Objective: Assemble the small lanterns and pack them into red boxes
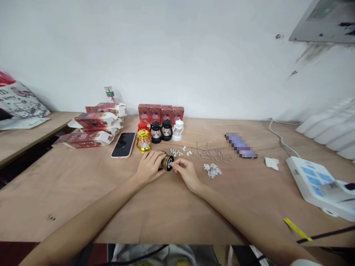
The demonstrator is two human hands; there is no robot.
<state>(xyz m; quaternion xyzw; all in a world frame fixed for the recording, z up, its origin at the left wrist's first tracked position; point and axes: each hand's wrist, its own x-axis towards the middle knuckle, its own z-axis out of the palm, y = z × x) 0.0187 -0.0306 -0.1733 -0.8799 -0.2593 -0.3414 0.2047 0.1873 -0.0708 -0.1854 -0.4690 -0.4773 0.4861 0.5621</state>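
My L hand [149, 165] grips blk/gold lantern [165, 162], tipped sideways; R hand [187, 172] at its base [169, 164], can't tell if pinching sth

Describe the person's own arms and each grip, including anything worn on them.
The left forearm and right forearm are slender and uncovered, with no watch, bracelet or markings visible. A whitish edge, apparently a sleeve, shows low on the right arm only. The left grip and right grip are bare human hands, with no gloves or rings discernible.
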